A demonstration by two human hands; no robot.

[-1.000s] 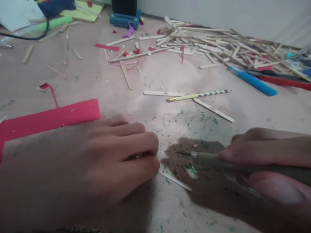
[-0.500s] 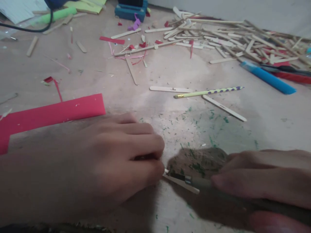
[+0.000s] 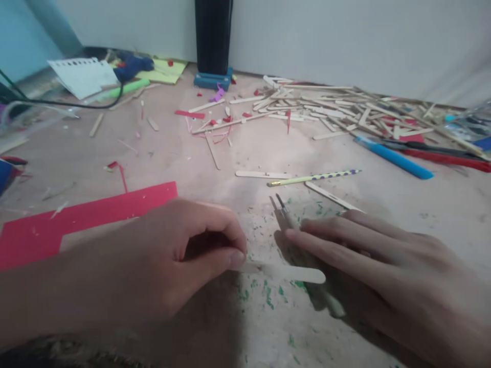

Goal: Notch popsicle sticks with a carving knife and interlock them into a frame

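Observation:
My left hand is closed, pinching one end of a wooden craft stick between thumb and fingers. The stick points right, with its rounded end free, and a small dark notch or mark shows near my thumb. Beside it, my right hand has its fingers stretched out over a craft knife. The index fingertip touches the knife's handle, whose blade points away from me. My right thumb is hidden. Green shavings lie on the table under the stick.
Beyond my hands lie a yellow spotted pencil and two craft sticks. A blue tube-like piece is at the right, before a heap of sticks. Red card lies left. A black upright object stands at the back.
The view has tilted up. My right hand has moved left and its fingers have straightened; the knife has swung away from the stick. My left hand now shows the stick turned and raised.

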